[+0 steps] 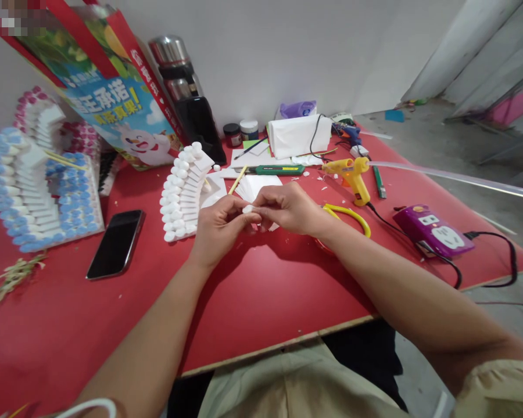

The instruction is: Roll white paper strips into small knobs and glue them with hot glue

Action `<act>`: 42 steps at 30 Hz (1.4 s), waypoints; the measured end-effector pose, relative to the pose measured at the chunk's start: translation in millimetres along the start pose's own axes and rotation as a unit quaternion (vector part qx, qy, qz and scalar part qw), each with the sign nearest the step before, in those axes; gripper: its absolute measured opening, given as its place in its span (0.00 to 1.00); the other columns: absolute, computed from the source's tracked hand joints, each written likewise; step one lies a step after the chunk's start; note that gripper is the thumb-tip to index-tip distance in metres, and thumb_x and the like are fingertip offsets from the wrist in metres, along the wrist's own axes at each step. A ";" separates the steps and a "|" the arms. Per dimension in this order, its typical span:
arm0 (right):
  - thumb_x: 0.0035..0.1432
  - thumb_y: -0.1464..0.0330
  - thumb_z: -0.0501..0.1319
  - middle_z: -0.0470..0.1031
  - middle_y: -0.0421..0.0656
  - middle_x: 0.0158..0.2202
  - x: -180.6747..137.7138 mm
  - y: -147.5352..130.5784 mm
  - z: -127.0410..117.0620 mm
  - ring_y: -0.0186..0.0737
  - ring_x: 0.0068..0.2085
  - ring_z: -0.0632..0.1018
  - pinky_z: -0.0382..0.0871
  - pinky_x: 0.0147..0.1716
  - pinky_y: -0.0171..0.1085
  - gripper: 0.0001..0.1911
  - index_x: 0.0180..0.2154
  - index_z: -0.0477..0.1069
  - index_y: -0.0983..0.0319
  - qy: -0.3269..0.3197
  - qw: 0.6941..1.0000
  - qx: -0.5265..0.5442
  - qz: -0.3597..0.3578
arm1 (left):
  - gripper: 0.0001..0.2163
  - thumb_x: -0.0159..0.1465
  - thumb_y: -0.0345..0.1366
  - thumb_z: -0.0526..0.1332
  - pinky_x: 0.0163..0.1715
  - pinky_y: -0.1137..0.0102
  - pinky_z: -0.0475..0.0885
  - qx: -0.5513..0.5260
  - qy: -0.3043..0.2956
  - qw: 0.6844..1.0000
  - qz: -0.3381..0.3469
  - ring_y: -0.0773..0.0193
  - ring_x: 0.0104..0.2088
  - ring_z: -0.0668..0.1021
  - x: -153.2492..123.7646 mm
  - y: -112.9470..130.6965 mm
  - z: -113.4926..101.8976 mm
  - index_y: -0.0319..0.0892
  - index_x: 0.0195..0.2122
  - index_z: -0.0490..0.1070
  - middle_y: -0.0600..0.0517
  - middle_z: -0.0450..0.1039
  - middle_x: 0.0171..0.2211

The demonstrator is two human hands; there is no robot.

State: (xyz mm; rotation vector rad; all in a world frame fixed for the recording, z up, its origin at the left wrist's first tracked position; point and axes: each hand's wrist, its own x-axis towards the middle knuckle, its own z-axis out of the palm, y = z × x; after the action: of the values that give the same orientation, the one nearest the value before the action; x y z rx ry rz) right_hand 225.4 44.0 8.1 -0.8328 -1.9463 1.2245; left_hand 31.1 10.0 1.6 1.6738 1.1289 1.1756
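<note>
My left hand point(220, 229) and my right hand point(290, 208) meet over the middle of the table. Between their pinched fingertips is a small white rounded piece point(247, 209); the fingers hide most of it. Just left of my left hand stands a white curved model point(185, 191), with stacked slats and rows of white rounded pieces along its outer side. White paper sheets point(257, 187) lie behind my hands. Yellow-handled scissors point(353, 216) are partly covered by my right wrist.
A yellow glue gun point(353, 177) and purple power socket point(436, 229) with cords are on the right. Behind lies a green utility knife point(279, 170). Leftward are a phone point(115, 244), blue-and-white models point(21, 186), a shopping bag point(126, 110) and a thermos point(169, 52).
</note>
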 end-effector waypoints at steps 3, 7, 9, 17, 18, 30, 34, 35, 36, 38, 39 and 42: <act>0.63 0.67 0.62 0.78 0.41 0.25 2.1 2.9 4.0 0.37 0.25 0.79 0.73 0.25 0.35 0.07 0.31 0.71 0.62 0.040 0.999 -0.008 0.008 | 0.08 0.65 0.36 0.66 0.33 0.69 0.79 -0.006 -0.019 1.000 0.004 0.62 0.28 0.83 2.4 -3.3 -1.0 0.40 0.42 0.79 0.52 0.82 0.29; 0.64 0.64 0.62 0.78 0.41 0.24 3.8 7.5 4.9 0.36 0.24 0.78 0.73 0.25 0.35 0.09 0.32 0.71 0.61 0.053 0.998 -0.009 0.029 | 0.12 0.69 0.39 0.62 0.39 0.68 0.79 0.029 -0.047 0.998 0.025 0.61 0.32 0.85 4.5 -8.0 -2.8 0.41 0.51 0.78 0.52 0.83 0.32; 0.64 0.62 0.64 0.79 0.41 0.25 4.4 9.8 4.9 0.37 0.24 0.79 0.74 0.25 0.36 0.11 0.32 0.71 0.61 0.060 0.997 -0.009 0.039 | 0.12 0.70 0.39 0.62 0.40 0.68 0.79 0.036 -0.036 0.998 0.021 0.62 0.32 0.84 4.6 -9.9 -2.0 0.41 0.50 0.78 0.52 0.82 0.31; 0.62 0.60 0.65 0.79 0.41 0.25 3.6 7.7 8.3 0.37 0.24 0.79 0.69 0.22 0.34 0.12 0.32 0.70 0.61 0.104 0.994 -0.010 0.022 | 0.09 0.68 0.39 0.64 0.34 0.68 0.80 -0.087 -0.008 0.995 -0.049 0.62 0.28 0.83 6.7 -12.4 6.3 0.40 0.44 0.76 0.52 0.80 0.27; 0.62 0.61 0.65 0.78 0.41 0.24 3.1 6.3 8.5 0.37 0.23 0.78 0.68 0.22 0.34 0.11 0.31 0.71 0.61 0.111 0.993 -0.038 0.008 | 0.09 0.67 0.39 0.65 0.34 0.68 0.81 -0.102 -0.005 0.993 -0.056 0.61 0.27 0.83 7.0 -12.0 7.3 0.40 0.44 0.76 0.52 0.80 0.27; 0.64 0.72 0.59 0.77 0.42 0.27 1.5 0.2 -1.8 0.33 0.27 0.71 0.56 0.28 0.33 0.07 0.37 0.76 0.64 0.033 0.966 -0.253 -0.043 | 0.05 0.63 0.36 0.67 0.26 0.67 0.82 -0.071 0.007 0.993 -0.095 0.60 0.25 0.83 0.7 -1.1 6.3 0.39 0.35 0.76 0.51 0.80 0.26; 0.63 0.73 0.59 0.76 0.41 0.25 1.4 -1.0 -2.8 0.32 0.25 0.71 0.56 0.27 0.33 0.07 0.35 0.76 0.64 0.022 0.965 -0.260 -0.029 | 0.04 0.61 0.34 0.69 0.33 0.68 0.82 -0.041 0.014 0.996 -0.075 0.61 0.28 0.84 1.2 -8.3 3.5 0.41 0.36 0.79 0.52 0.82 0.27; 0.62 0.73 0.59 0.76 0.40 0.25 1.4 -1.3 -2.1 0.32 0.25 0.72 0.57 0.27 0.33 0.06 0.35 0.76 0.64 0.020 0.966 -0.256 -0.028 | 0.04 0.61 0.34 0.70 0.35 0.68 0.82 -0.030 0.017 0.997 -0.065 0.61 0.30 0.84 1.5 -10.5 2.5 0.41 0.36 0.80 0.52 0.82 0.29; 0.62 0.73 0.59 0.76 0.40 0.25 1.5 -1.4 -1.1 0.32 0.25 0.72 0.58 0.27 0.33 0.06 0.34 0.75 0.64 0.022 0.969 -0.245 -0.026 | 0.05 0.60 0.34 0.70 0.36 0.68 0.81 -0.019 0.019 0.998 -0.057 0.61 0.32 0.84 1.8 -12.4 1.4 0.42 0.37 0.81 0.52 0.83 0.30; 0.63 0.72 0.59 0.77 0.40 0.25 2.2 -0.6 1.7 0.33 0.26 0.75 0.62 0.29 0.33 0.06 0.34 0.74 0.63 0.035 0.979 -0.200 -0.020 | 0.05 0.60 0.35 0.71 0.37 0.69 0.81 -0.002 0.029 0.999 -0.039 0.61 0.34 0.84 2.7 -14.8 -0.5 0.43 0.37 0.82 0.52 0.83 0.32; 0.64 0.72 0.59 0.77 0.40 0.25 2.6 0.1 3.2 0.33 0.26 0.76 0.64 0.29 0.33 0.05 0.35 0.73 0.63 0.046 0.985 -0.167 -0.014 | 0.05 0.61 0.35 0.71 0.38 0.69 0.81 0.000 0.035 0.999 -0.030 0.62 0.34 0.84 3.2 -15.3 -1.0 0.43 0.37 0.82 0.53 0.83 0.32; 0.62 0.69 0.62 0.77 0.39 0.26 4.0 2.9 6.4 0.35 0.27 0.79 0.70 0.28 0.34 0.03 0.36 0.71 0.62 0.062 0.996 -0.058 0.007 | 0.05 0.62 0.34 0.70 0.38 0.70 0.81 -0.005 0.053 0.999 0.007 0.63 0.33 0.84 4.4 -14.7 -1.7 0.44 0.38 0.82 0.53 0.83 0.32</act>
State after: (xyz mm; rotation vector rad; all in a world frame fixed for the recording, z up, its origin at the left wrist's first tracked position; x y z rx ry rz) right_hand 218.4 45.2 4.2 -0.9585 -1.9272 1.0502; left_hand 27.0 18.7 -10.5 1.6293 1.1756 1.2892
